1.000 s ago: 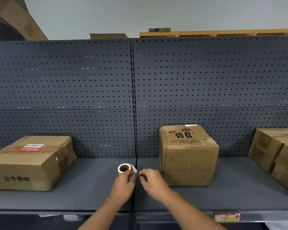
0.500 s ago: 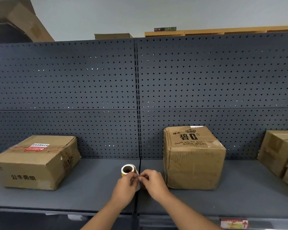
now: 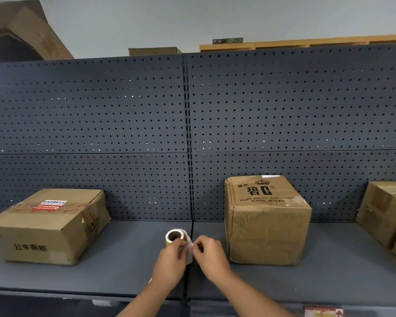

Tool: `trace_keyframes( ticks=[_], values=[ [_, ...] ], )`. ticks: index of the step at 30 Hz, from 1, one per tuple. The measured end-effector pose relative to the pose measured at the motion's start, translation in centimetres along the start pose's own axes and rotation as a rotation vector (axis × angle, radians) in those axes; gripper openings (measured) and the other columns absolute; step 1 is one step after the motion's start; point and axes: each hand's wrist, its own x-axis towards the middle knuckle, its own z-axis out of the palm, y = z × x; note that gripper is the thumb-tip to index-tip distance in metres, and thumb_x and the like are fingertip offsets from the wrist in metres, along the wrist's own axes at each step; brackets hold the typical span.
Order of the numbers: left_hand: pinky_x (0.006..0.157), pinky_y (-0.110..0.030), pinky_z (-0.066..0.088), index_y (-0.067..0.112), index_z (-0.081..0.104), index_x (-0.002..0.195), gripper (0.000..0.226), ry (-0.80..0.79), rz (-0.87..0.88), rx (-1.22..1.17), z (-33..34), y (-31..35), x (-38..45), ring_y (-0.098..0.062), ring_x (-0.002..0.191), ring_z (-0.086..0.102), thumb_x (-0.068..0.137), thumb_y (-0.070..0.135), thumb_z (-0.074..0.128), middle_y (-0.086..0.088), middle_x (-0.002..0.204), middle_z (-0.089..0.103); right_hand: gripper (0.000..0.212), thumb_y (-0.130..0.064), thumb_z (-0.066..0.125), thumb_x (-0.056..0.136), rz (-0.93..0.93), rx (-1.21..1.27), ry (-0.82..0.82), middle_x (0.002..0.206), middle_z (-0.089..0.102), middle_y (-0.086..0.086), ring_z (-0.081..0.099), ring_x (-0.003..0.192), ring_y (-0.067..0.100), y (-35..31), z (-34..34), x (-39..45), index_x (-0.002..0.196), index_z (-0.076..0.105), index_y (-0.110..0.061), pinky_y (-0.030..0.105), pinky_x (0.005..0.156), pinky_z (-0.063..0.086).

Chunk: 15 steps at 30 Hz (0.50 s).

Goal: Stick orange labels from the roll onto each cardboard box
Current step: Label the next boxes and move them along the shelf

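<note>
Label roll (image 3: 175,237), lower centre of the frame, above the grey shelf (image 3: 128,259): left hand (image 3: 169,263) grasps it; right hand (image 3: 212,257) pinches its white loose end. Cardboard boxes stand at lower left (image 3: 48,225), centre right (image 3: 266,219) and right edge (image 3: 385,213).

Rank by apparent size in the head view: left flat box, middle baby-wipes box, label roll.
1-2. Left flat box and middle baby-wipes box: look alike in area, flat one wider, wipes box taller; not ranked.
3. Label roll, clearly smallest, held by left hand.
</note>
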Motion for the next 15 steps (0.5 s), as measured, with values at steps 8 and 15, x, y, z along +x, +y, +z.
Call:
trace_keyframes(
  ticks=[8,15],
  values=[
    [0.074,-0.034,0.058,0.028,0.07,0.111,0.016,0.044,-0.024,0.127,-0.5,-0.7,0.7,-0.006,0.082,0.065,0.102,0.023,0.057,0.011,0.089,0.072,0.02,-0.015,0.044,0.105,0.148,0.084,-0.04,0.08,0.072,0.01,0.073,0.052,0.021,-0.2,-1.1,-1.0,0.095,0.059,-0.008,0.032,0.041,0.05],
    [0.063,-0.035,0.055,0.032,0.068,0.098,0.02,0.07,-0.053,0.205,-0.9,-0.4,1.1,-0.009,0.069,0.062,0.099,0.017,0.054,0.007,0.073,0.066,0.02,-0.012,0.04,0.105,0.22,0.145,-0.006,0.078,0.071,0.019,0.072,0.049,0.025,-0.9,-2.2,-1.3,0.092,0.054,-0.006,0.035,0.039,0.053]
  ],
)
